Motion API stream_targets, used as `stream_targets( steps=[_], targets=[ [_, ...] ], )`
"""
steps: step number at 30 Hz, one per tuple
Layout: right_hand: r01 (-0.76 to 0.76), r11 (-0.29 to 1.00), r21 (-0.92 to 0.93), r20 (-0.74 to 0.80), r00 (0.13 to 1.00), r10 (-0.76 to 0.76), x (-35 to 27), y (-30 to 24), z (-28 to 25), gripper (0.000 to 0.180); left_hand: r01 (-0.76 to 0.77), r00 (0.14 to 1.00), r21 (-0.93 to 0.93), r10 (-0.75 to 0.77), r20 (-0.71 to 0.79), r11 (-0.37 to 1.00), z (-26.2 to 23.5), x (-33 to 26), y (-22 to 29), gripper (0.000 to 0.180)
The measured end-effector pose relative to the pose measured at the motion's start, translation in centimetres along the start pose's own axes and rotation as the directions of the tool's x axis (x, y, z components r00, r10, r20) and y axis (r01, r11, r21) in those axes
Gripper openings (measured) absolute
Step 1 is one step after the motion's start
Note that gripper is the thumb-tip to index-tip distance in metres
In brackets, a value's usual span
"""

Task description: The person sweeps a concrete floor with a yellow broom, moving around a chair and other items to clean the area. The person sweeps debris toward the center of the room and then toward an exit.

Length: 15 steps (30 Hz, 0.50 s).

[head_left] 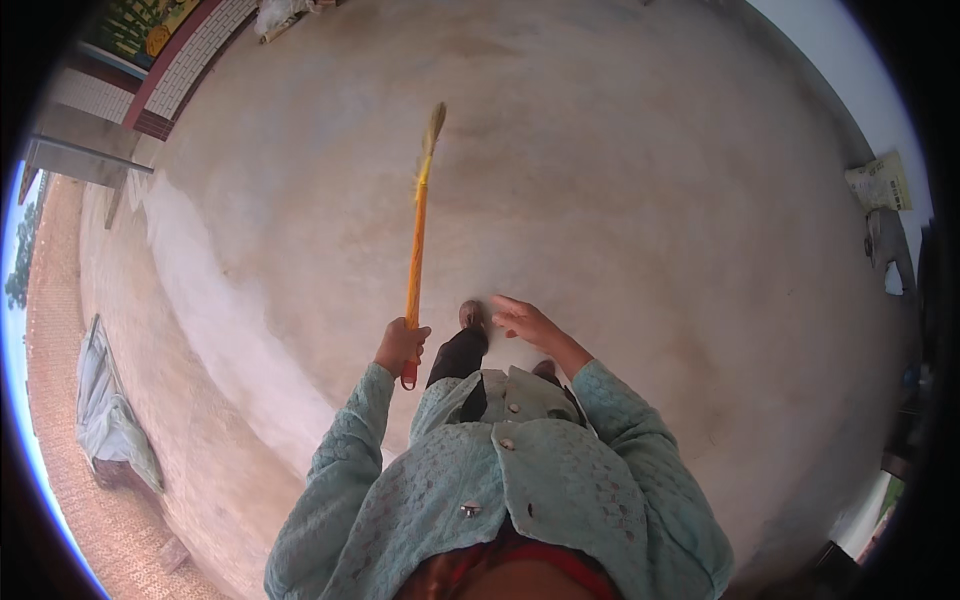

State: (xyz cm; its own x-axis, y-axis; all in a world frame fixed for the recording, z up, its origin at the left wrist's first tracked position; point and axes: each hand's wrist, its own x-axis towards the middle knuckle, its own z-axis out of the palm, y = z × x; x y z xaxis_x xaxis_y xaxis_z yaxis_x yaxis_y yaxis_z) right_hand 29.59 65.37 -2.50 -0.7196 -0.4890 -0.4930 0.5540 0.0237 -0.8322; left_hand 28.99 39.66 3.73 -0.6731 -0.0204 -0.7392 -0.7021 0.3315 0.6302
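My left hand (402, 344) is wrapped round the lower end of a short broom (417, 240). The broom has an orange handle, a red end with a hanging loop, and a narrow yellow-green bristle head. It points forward, away from me; I cannot tell whether the bristles touch the floor. My right hand (530, 325) is held out in front of my body with nothing in it, its fingers stretched and partly apart. It is near my dark shoe (472, 315), as seen from above, and apart from the broom.
Concrete floor (600, 180) spreads around me, with a pale streak on the left. A plastic-covered thing (112, 425) lies far left beside reddish paving (60, 300). A bag (880, 183) rests against the white wall at right. A tiled ledge (195, 65) stands at upper left.
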Motion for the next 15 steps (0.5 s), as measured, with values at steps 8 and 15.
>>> stream_targets(
  steps=[8, 15],
  targets=[
    [-0.689, 0.724, -0.04, -0.283, 0.702, 0.653, -10.8, 7.9, -6.7, 0.087, 0.177, 0.984, -0.111, -0.174, 0.034, 0.978, -3.0, 12.5, -3.1, 0.017],
    [-0.641, 0.623, 0.449, -0.298, 0.55, 0.78, -15.7, 9.2, -1.6, 0.096, 0.238, 0.88, 0.089, -0.254, 0.401, 0.967, 3.8, 10.7, -0.3, 0.021]
  ],
)
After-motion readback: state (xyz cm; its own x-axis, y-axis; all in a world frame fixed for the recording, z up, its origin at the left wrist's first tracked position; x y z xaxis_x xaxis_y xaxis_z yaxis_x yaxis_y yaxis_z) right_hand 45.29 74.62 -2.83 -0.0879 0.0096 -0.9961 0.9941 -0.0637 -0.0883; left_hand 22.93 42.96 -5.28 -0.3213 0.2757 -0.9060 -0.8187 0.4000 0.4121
